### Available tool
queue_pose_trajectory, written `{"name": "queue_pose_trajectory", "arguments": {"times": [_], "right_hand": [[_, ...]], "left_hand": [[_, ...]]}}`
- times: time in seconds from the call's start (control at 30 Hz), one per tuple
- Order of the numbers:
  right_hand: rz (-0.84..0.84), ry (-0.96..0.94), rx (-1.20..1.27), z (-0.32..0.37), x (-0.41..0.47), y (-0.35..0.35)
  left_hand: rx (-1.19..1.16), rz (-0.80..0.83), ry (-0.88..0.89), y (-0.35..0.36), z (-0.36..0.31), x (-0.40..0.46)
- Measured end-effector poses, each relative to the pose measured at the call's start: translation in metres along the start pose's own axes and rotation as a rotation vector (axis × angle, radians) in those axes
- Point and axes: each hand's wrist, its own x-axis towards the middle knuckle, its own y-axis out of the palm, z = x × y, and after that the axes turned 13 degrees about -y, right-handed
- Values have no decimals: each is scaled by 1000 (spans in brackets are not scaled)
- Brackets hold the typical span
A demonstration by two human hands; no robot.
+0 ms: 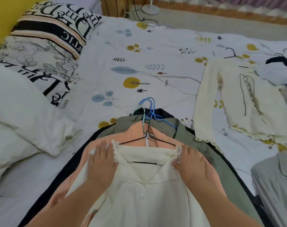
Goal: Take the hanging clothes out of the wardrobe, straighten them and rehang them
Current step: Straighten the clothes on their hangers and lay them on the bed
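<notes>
A white collared shirt [139, 199] on a black wire hanger [147, 140] lies on top of a pile of hung clothes on the bed. Under it are a peach garment [134, 131], an olive green shirt [196, 145] and a dark garment [54, 177]. Blue hanger hooks [151, 107] stick out at the top of the pile. My left hand [101, 163] lies flat on the white shirt's left shoulder. My right hand [191, 166] presses flat on its right shoulder, fingers straight.
A cream knit cardigan [234, 102] lies spread at the right, with a pale blue top [273, 76] and a grey shirt [275, 185] beside it. Printed pillows [46, 41] and a white duvet [16, 122] fill the left. The patterned sheet [139, 51] lies beyond the pile.
</notes>
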Motion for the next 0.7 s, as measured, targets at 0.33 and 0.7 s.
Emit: {"name": "queue_pose_trajectory", "arguments": {"times": [0.33,0.7], "right_hand": [[142,-15,-6,1,7,-16],[-96,-8,329,9,-61,-110]], "left_hand": [[48,-97,141,-37,2,26],[-98,-136,203,-132,27,-30]]}}
